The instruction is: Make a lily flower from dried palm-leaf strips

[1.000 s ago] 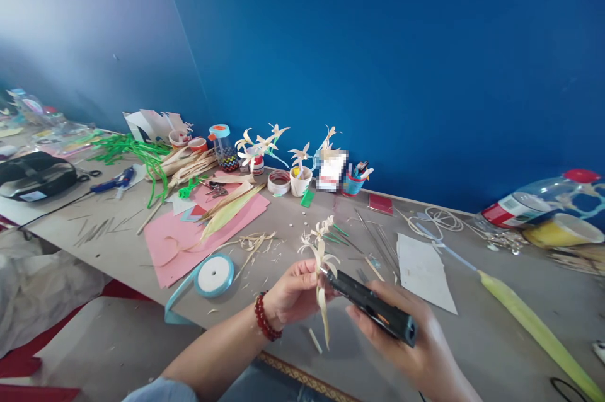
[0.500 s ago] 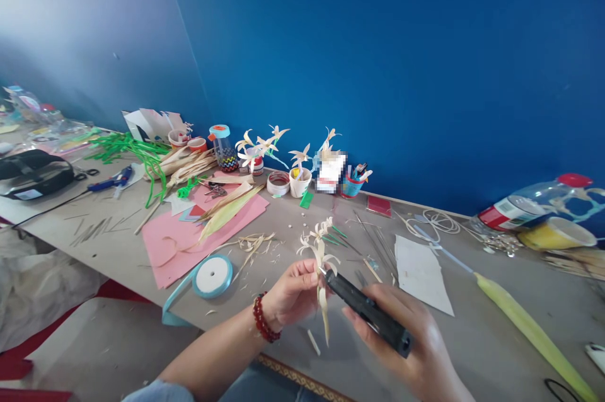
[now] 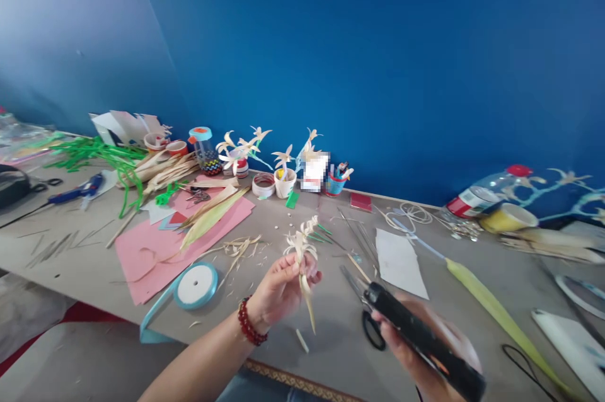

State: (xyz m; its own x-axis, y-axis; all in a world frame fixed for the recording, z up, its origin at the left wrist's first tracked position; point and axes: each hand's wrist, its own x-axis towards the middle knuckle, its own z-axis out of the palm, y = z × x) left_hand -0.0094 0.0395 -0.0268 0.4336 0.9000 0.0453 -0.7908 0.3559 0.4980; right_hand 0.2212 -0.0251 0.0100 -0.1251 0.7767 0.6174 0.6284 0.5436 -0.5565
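Observation:
My left hand (image 3: 286, 285), with a red bead bracelet on its wrist, pinches a pale flower (image 3: 300, 246) that looks made of dried husk strips. Curled petals stand above its fingers, and one long pointed strip (image 3: 308, 307) hangs below them. In my right hand (image 3: 420, 339) is a black glue gun (image 3: 416, 329), its tip pointing up and left, apart from the flower. Under that tip lies a pair of scissors (image 3: 371, 329) with black handles, partly covered by the glue gun. Just beyond the left hand rests another small pale flower (image 3: 309, 224).
Left of my hands are a blue ribbon spool (image 3: 195, 285), pink paper (image 3: 137, 257) and a blue glue gun (image 3: 82, 191). Finished-looking flowers (image 3: 246, 147) stand in cups along the blue wall. On the right lie white paper (image 3: 401, 263), a yellow-green husk (image 3: 491, 301) and a bottle (image 3: 491, 191).
The glue gun's tip has come away from the flower, as my right hand moved right and down. My left hand still holds the flower. The view has turned rightward, uncovering the scissors.

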